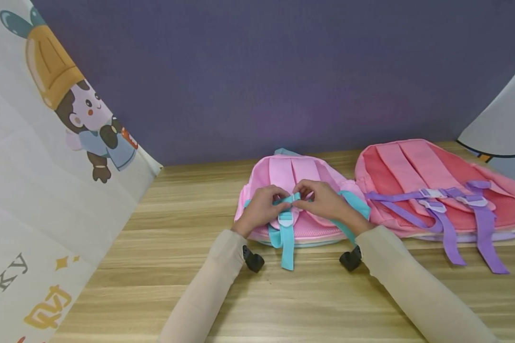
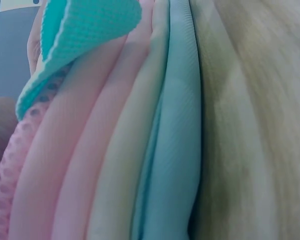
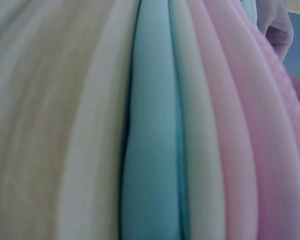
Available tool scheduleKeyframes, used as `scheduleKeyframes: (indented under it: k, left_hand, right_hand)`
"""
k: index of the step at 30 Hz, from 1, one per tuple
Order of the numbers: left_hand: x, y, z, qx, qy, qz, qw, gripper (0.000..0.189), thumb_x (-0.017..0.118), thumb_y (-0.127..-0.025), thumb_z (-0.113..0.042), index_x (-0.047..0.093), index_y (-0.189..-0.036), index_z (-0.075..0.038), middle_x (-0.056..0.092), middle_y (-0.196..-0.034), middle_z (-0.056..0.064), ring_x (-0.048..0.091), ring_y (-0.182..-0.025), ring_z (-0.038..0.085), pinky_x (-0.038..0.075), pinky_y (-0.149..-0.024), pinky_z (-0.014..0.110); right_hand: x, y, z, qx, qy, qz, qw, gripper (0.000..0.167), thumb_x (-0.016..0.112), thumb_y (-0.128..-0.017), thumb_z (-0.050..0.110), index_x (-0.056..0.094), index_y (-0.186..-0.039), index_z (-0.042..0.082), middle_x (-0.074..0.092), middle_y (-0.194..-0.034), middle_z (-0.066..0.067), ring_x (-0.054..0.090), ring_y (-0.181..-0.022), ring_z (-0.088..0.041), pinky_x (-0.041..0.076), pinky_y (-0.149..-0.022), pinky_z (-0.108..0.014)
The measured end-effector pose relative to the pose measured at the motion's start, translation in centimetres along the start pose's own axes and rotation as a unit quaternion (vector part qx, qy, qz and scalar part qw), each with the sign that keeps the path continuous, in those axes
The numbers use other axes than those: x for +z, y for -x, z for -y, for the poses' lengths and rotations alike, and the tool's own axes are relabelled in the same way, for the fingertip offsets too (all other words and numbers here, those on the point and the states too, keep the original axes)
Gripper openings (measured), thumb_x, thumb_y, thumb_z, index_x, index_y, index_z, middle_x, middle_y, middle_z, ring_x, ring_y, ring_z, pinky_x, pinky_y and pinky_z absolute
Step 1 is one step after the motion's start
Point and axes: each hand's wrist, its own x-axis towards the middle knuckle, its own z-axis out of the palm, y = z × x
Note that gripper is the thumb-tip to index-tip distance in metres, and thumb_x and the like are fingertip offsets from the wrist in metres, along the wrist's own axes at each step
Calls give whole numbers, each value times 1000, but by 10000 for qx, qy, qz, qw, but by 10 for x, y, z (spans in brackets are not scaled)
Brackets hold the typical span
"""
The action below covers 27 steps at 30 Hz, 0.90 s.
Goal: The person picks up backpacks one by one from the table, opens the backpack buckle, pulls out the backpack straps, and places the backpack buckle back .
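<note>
A small pink backpack (image 1: 266,169) lies on the table with its shoulder straps facing up. Over its middle, my left hand (image 1: 262,206) pinches a turquoise strap buckled at the chest (image 1: 294,196) between thumb and fingers. From the other side my right hand (image 1: 323,200) pinches the same strap close to the left fingertips. Below them hangs a turquoise webbing tail (image 1: 288,252) from a white buckle (image 1: 285,220). In the left wrist view a turquoise strap (image 2: 90,25) folds over the bag's layered side. Pink, cream and blue layers (image 3: 152,125) fill the right wrist view, fingers mostly hidden.
A larger coral backpack (image 1: 371,166) lies to the right, purple straps (image 1: 448,238) and white buckles (image 1: 433,193) across it. Wood-grain table (image 1: 176,228) spreads to the left and front. A dark blue panel (image 1: 240,71) rises behind; a printed white sheet (image 1: 26,190) borders the left.
</note>
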Motion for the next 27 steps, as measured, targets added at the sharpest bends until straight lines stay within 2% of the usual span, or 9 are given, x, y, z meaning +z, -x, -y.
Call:
scheduleKeyframes:
  k: [9,14,20,27]
  left_hand:
    - [2,0,2,92,0,-53,9999,20,68,-88,-14,70,-104,-2,69,-102,11,61,-90,18,50,-82,28]
    - [3,0,2,53,58,-108,9999,22,69,-88,-16,70,-104,-2,70,-101,10,61,-89,17,50,-81,27]
    - [4,0,1,153,41,-114,9998,29,69,-87,-16,66,-114,-4,69,-98,10,62,-86,18,50,-78,25]
    - [3,0,-1,34,-39,-173,9998,25,70,-87,-20,71,-106,-4,70,-100,9,60,-87,16,49,-79,26]
  right_hand:
    - [0,0,2,-135,-67,-129,9998,20,76,-80,14,66,-97,8,66,-86,-5,60,-81,-18,51,-73,-30]
    - [-1,0,3,-110,-98,-198,9997,20,76,-80,14,65,-95,7,67,-86,-6,60,-81,-18,51,-75,-33]
    - [0,0,3,22,-95,-226,9997,20,76,-81,16,66,-96,6,67,-88,-7,61,-83,-19,52,-78,-37]
    - [0,0,4,99,-114,-281,9995,22,76,-81,17,68,-100,8,67,-89,-5,60,-84,-19,51,-79,-35]
